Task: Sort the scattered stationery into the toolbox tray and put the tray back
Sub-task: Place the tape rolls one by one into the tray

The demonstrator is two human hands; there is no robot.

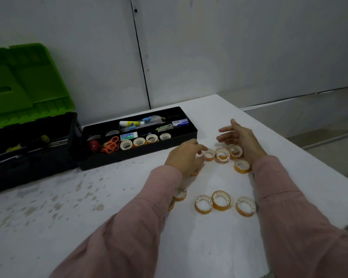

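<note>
**benchrat:** where are you in the sort?

**me:** mid tape pickup, I'd say. Closest to me, a loose bunch of tape rolls (221, 200) lies on the table (88, 227), one of them half hidden by my left sleeve (159, 199). Past those, a second row of rolls (222, 155) sits between my hands. My left hand (186, 157) has its fingers curled down at the leftmost one. I can't tell if it pinches it or just touches. My right hand (239, 137) hovers over the other end, fingers straight and spread, holding nothing.

**benchrat:** next?

**me:** probably gather that row and carry it left to the tray (129, 157), which sits out on the table just beside the open toolbox (28, 153). Four rolls already stand in its front slot, next to orange scissors (111, 145). It looks tight, so the rest would go in on edge.

**benchrat:** any brands readable?

**me:** nope. The blue box (180, 122) at the back has white print, too small to read.
</note>
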